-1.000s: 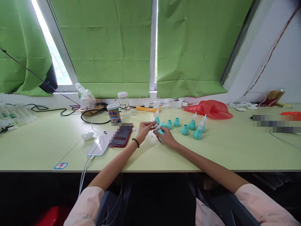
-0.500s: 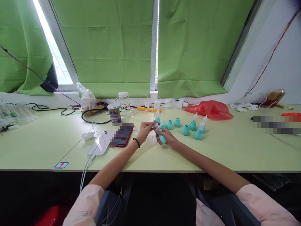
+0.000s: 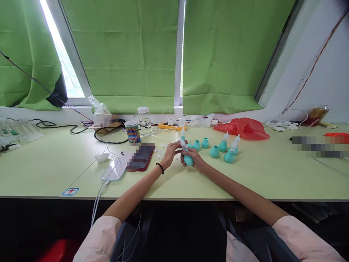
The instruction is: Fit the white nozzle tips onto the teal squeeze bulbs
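Observation:
My right hand is wrapped round the teal bulb of a nasal aspirator, which tilts up and to the left. A translucent pointed nozzle sits at the bulb's mouth. From the left, the fingers of my left hand are closed at the nozzle's base, partly hiding it. Just behind my hands stands another aspirator with its nozzle. To the right are open teal bulbs without nozzles, such as this bulb, and several aspirators with nozzles, the closest being this aspirator.
Left of my hands lie a dark red-edged phone, a white phone with cables, and small clear pieces. Behind them stand a patterned can and a lidded jar. A red plastic bag lies at the back right.
The nozzle now stands more upright at the bulb's mouth, its pointed tip showing above my fingers. My left hand has shifted slightly right and its fingers have moved down the nozzle.

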